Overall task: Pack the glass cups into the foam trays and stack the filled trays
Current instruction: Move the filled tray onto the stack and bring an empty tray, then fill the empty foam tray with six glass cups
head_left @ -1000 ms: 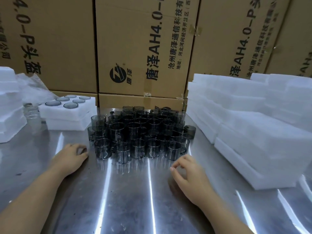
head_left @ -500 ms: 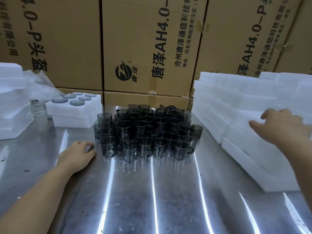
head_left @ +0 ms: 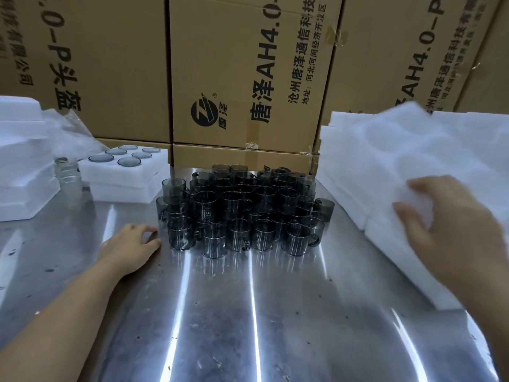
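Table [head_left: 248,312]: brushed metal, glossy, streaky glare. Cups [head_left: 239,213]: smoky grey clear glass. Trays [head_left: 385,161]: white matt foam. Boxes [head_left: 248,78]: brown matt cardboard.

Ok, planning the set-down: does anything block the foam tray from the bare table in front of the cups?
Nothing visible does. The right hand holds the foam tray above the stack; the table before the cups is bare.

The left hand [head_left: 132,245] lies palm down, fingers loosely bent, forearm stretched forward. The right hand [head_left: 451,219] is raised at the right, thumb and fingers pinching a foam tray [head_left: 385,150].
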